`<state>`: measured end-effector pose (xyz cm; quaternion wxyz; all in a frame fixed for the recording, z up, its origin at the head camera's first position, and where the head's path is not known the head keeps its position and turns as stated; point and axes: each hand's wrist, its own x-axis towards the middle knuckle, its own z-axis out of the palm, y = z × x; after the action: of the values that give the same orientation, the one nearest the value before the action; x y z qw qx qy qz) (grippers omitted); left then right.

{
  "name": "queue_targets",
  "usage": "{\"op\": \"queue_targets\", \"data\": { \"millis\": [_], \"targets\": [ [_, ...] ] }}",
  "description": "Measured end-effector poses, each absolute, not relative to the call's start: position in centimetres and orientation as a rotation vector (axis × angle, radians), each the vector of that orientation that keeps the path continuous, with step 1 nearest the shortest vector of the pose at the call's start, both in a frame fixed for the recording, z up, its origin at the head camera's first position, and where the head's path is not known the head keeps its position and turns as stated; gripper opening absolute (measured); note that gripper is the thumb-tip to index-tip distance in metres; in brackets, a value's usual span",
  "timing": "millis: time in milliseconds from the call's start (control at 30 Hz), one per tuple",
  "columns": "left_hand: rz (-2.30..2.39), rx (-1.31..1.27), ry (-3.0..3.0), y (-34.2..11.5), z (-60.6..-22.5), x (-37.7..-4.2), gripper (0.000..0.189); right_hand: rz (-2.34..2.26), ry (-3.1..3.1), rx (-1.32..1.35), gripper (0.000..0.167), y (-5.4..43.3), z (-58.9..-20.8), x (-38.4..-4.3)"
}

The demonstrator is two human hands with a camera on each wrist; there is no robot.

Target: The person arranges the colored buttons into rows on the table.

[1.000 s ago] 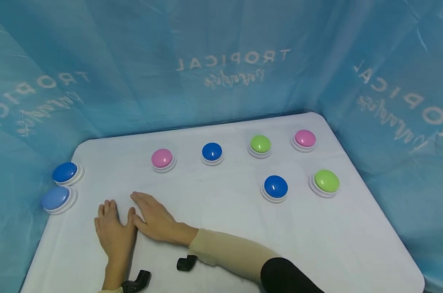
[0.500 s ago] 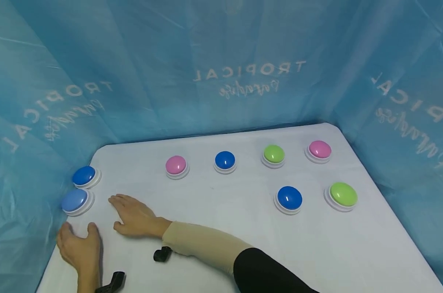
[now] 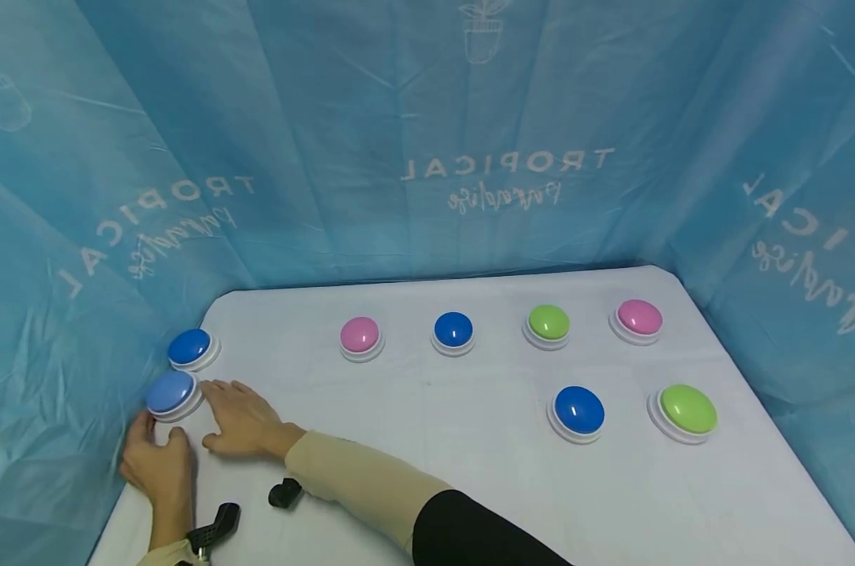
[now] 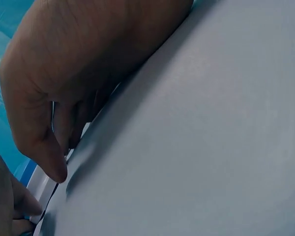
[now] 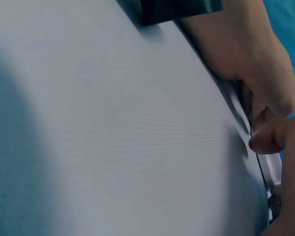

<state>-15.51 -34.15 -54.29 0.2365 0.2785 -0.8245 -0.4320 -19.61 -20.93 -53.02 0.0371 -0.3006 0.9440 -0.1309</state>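
Note:
A light blue dome button (image 3: 170,391) on a round white base sits at the table's left edge in the head view. My left hand (image 3: 157,468) is at its near side, fingertips right at the base, with the thumb spread away. From the right, my right hand (image 3: 244,420) reaches over with fingers extended, their tips at the base's rim and the thumb apart. A darker blue button (image 3: 189,346) stands just behind. In the left wrist view, the white base (image 4: 38,186) shows between both hands, mostly hidden by the fingers.
Pink (image 3: 360,335), blue (image 3: 453,329), green (image 3: 548,322) and pink (image 3: 640,317) buttons line the back of the white table (image 3: 427,487). Another blue button (image 3: 579,409) and a green one (image 3: 689,409) stand nearer on the right. Blue curtains (image 3: 371,220) surround the table.
Both hands have moved from the table surface up and left to the light blue button. The head view has shifted, so everything else sits further right and lower.

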Motion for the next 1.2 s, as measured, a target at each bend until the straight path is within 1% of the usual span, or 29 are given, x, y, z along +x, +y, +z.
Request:
{"op": "queue_targets", "data": {
  "millis": [133, 433, 567, 700, 833, 967, 1200],
  "targets": [
    [-1.180, 0.770, -2.251, -33.9, -54.3, -15.2, 0.068, -0.415, 2.881, -0.936, 0.087, -20.8, -53.0, -19.7],
    [-1.198, 0.739, -2.346, -33.1, -54.9, -14.8, 0.074, -0.499, 2.906, -0.824, 0.088, -20.6, -54.0, -20.2],
    [-1.193, 0.699, -2.356, -33.1, -54.7, -14.5, 0.075, -0.556, 2.903, -0.867, 0.087, -20.3, -53.8, -20.3],
    [-1.182, 0.685, -2.391, -32.8, -54.0, -13.4, 0.074, -0.602, 2.896, -0.955, 0.091, -19.4, -53.2, -19.6],
    [-1.183, 0.625, -2.418, -30.9, -53.6, -11.8, 0.072, -0.689, 2.878, -0.979, 0.092, -16.4, -53.2, -18.0],
    [-1.192, 0.523, -2.433, -28.2, -53.3, -10.6, 0.068, -0.823, 2.857, -0.923, 0.092, -12.4, -53.3, -16.0],
    [-1.177, 0.286, -2.480, -23.0, -53.9, -8.1, 0.061, -1.026, 2.859, -0.762, 0.093, -5.5, -53.5, -10.2]
  ]
}}
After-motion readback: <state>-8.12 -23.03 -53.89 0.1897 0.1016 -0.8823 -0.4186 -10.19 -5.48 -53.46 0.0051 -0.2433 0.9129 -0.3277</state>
